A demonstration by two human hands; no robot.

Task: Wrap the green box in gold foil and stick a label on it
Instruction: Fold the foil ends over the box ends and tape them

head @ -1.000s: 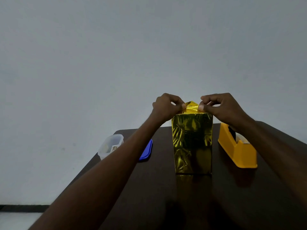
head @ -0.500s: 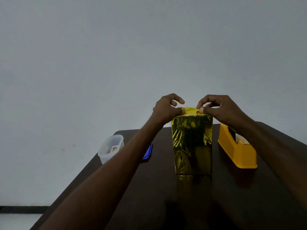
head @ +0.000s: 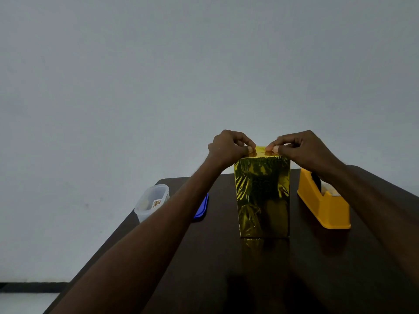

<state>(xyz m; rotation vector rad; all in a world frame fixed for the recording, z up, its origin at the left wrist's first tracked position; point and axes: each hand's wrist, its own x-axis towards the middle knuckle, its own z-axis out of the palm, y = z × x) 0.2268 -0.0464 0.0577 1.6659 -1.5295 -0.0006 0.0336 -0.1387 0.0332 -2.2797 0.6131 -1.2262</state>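
The box (head: pixel 262 198) stands upright in the middle of the dark table (head: pixel 226 268), fully covered in shiny gold foil; no green shows. My left hand (head: pixel 227 148) pinches the foil at the top left edge of the box. My right hand (head: pixel 301 147) pinches the foil flap at the top right edge. Between the two thumbs a small piece of foil (head: pixel 260 151) lies folded low on the top face. A clear tub (head: pixel 152 202) at the left holds small printed labels.
A yellow tape dispenser (head: pixel 323 203) stands just right of the box, under my right forearm. A blue lid (head: pixel 201 208) lies left of the box, partly behind my left forearm. The table's far edge meets a plain grey wall.
The foil peak that stood up on the box top has been pressed down flat. Both hands stayed at the top edges, fingers curling tighter onto the foil.
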